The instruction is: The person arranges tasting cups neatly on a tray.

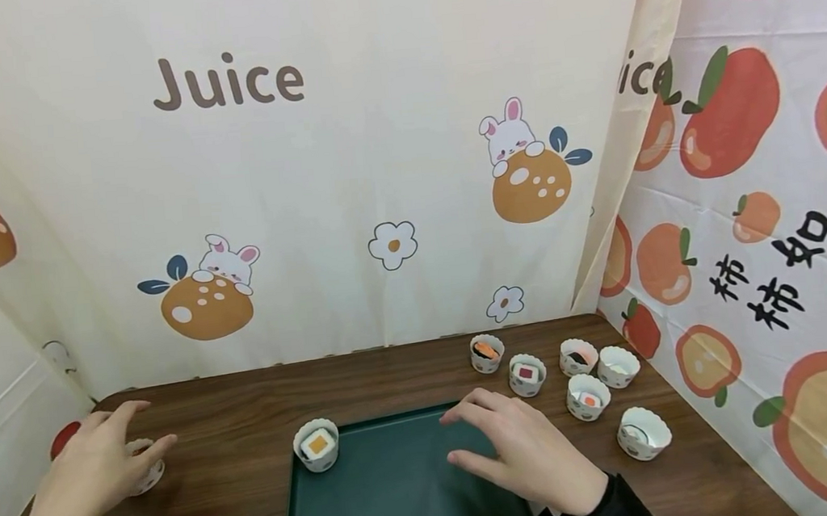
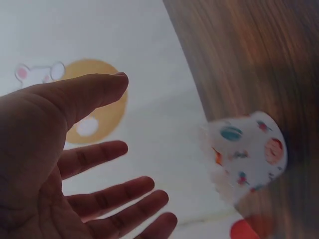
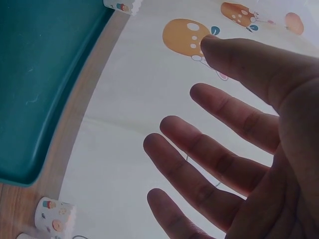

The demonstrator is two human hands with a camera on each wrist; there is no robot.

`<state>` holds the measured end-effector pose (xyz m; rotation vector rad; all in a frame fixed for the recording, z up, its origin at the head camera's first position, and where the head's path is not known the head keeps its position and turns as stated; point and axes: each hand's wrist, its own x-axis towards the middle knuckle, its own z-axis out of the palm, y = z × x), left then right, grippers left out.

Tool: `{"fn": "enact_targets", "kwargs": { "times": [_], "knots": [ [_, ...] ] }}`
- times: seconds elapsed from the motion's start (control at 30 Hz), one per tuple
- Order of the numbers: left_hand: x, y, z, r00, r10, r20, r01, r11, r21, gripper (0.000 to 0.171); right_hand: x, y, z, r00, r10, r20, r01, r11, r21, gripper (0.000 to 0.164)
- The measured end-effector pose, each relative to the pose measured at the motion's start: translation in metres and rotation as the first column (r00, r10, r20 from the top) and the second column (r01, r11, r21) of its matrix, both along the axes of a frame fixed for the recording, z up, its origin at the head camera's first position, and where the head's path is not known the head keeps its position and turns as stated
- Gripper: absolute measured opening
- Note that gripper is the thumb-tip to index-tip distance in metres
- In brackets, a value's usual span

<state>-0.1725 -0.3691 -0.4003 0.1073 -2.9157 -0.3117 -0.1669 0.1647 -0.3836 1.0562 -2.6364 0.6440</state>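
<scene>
My left hand hovers at the table's left side with spread fingers and holds nothing. Just beyond its fingers stands a white printed paper cup, partly hidden by the hand in the head view; a bit of orange shows at its rim in the left wrist view. Over the dark green tray my right hand is held up, fingers apart, palm bare in the right wrist view. A paper cup with a white-and-yellow sushi piece sits at the tray's far left corner.
Right of the tray stand several paper cups; one has an orange-topped piece, another a dark-red-centred piece. A cup sits nearest the right edge. A red object shows behind my left hand. Printed curtains border the wooden table.
</scene>
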Motion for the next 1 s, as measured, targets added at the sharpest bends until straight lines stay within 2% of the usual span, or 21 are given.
{"fn": "enact_targets", "kwargs": {
  "times": [0.17,0.27,0.5,0.6,0.77,1.0],
  "knots": [
    [0.005,-0.016,-0.007,0.994,0.080,0.074,-0.083,0.996,0.038,0.095,0.000,0.002,0.003,1.000,-0.005,0.029,0.005,1.000,-0.002,0.034],
    [0.007,-0.022,-0.012,0.986,0.125,0.105,-0.130,0.991,0.041,0.101,-0.001,0.004,0.005,0.999,-0.009,0.041,0.009,1.000,-0.002,0.034],
    [0.012,-0.028,-0.024,0.954,0.194,0.230,-0.210,0.976,0.048,0.111,-0.002,0.008,0.006,0.997,-0.011,0.073,0.011,1.000,-0.003,0.034],
    [0.012,-0.029,-0.030,0.941,0.205,0.268,-0.226,0.973,0.051,0.117,-0.002,0.009,0.006,0.997,-0.011,0.082,0.012,1.000,-0.006,0.033],
    [0.011,-0.027,-0.036,0.926,0.237,0.294,-0.267,0.961,0.068,0.120,-0.002,0.010,0.006,0.997,-0.017,0.081,0.017,1.000,-0.005,0.033],
    [0.012,-0.023,-0.043,0.907,0.288,0.307,-0.336,0.935,0.115,0.113,-0.002,0.011,0.006,0.998,-0.026,0.064,0.025,1.000,0.008,0.034]
  ]
}}
